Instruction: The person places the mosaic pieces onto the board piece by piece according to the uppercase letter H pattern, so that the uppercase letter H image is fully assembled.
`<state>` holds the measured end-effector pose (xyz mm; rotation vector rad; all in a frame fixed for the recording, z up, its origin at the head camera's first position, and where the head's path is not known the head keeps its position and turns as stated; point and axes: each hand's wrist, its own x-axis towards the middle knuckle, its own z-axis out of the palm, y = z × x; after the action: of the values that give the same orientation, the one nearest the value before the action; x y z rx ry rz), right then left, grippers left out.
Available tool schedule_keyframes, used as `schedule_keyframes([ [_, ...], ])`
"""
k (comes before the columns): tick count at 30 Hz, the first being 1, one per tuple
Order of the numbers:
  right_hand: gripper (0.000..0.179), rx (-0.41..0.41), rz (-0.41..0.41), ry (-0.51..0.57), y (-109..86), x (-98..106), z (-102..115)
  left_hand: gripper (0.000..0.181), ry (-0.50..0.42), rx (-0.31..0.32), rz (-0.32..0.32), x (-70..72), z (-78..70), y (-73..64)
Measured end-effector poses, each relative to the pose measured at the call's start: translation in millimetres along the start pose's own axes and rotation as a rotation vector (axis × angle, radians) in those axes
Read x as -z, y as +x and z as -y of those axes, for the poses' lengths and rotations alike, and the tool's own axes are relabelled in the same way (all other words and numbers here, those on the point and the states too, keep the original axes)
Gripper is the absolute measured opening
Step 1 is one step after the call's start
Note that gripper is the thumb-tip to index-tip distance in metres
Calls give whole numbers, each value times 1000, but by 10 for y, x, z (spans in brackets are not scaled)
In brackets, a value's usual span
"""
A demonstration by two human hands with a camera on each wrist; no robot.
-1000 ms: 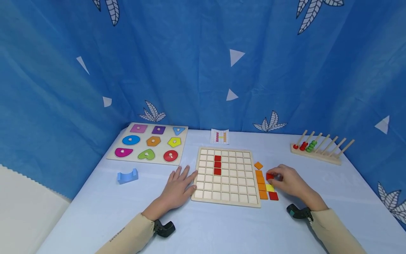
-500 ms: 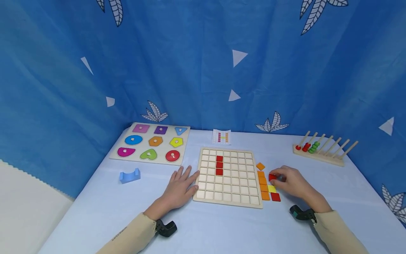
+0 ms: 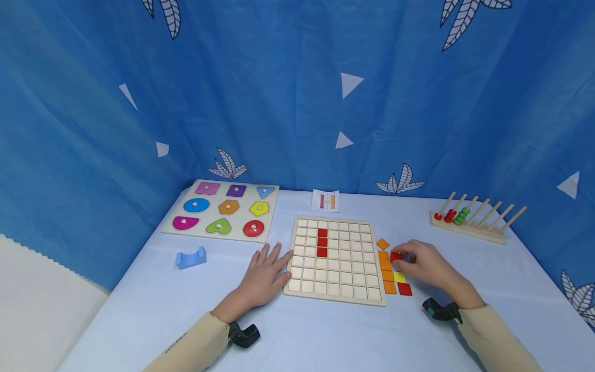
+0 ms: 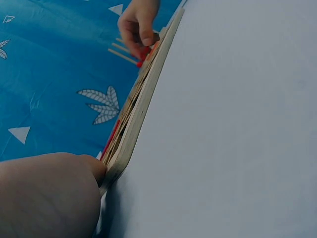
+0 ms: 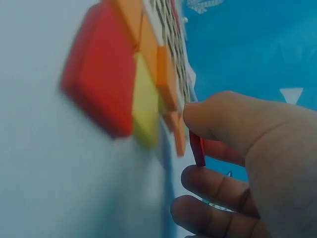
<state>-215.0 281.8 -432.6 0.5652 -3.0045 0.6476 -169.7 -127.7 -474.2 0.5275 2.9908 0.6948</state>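
- Beside the right edge of the wooden grid board (image 3: pixel 334 298), the right hand (image 3: pixel 425 264) pinches a red tile (image 5: pixel 196 149) between thumb and fingers.
- That tile is close to the upper part of a column of orange tiles (image 3: pixel 388 275), which lies along the board's right edge.
- Just nearer the person, a yellow tile (image 3: pixel 399 277) lies against the orange column, with a second red tile (image 3: pixel 405 289) next to it.
- Beyond the column's far end lies a single orange tile (image 3: pixel 383 244), turned cornerwise.
- Across the board, the left hand (image 3: pixel 262 276) rests with its fingers spread apart, thumb and forefinger touching the left edge.
- Three red tiles (image 3: pixel 322 242) sit in a line in one column of the grid, left of its middle.
- Behind the board lies a printed card (image 3: pixel 325 201) with a coloured pattern.
- Farther left are a shape puzzle (image 3: pixel 214 212) with knobbed pieces and, nearer the person, a blue notched block (image 3: pixel 191 259).
- Far right on the white-covered table (image 3: pixel 353 341) stands a peg rack (image 3: pixel 469 230) bearing red and green beads.
- Blue patterned fabric (image 3: pixel 279 103) hangs behind everything.
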Motion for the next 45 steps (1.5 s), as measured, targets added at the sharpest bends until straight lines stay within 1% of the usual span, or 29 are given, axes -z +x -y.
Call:
schedule_keyframes([
  [4,28,46,11,27,68,1,102,55,2,-2,-4,-1,3,-6],
  [9,26,126,29,37,171,-35,221,55,-4,-4,-8,-6,1,-10],
  [14,25,157,47,43,275,-95,342,55,-1,-6,-6,-12,0,-3],
  [21,26,210,97,75,416,-209,554,56,-1,-7,-1,5,-7,2],
  [28,25,318,93,47,529,-334,789,56,-9,-10,0,22,-7,1],
  [32,24,350,106,41,569,-373,904,55,-11,-7,-1,16,2,0],
  [37,27,382,102,8,601,-428,1005,55,-11,-6,-1,17,0,4],
  [45,27,363,118,2,620,-488,1125,55,-10,-2,0,29,-14,4],
])
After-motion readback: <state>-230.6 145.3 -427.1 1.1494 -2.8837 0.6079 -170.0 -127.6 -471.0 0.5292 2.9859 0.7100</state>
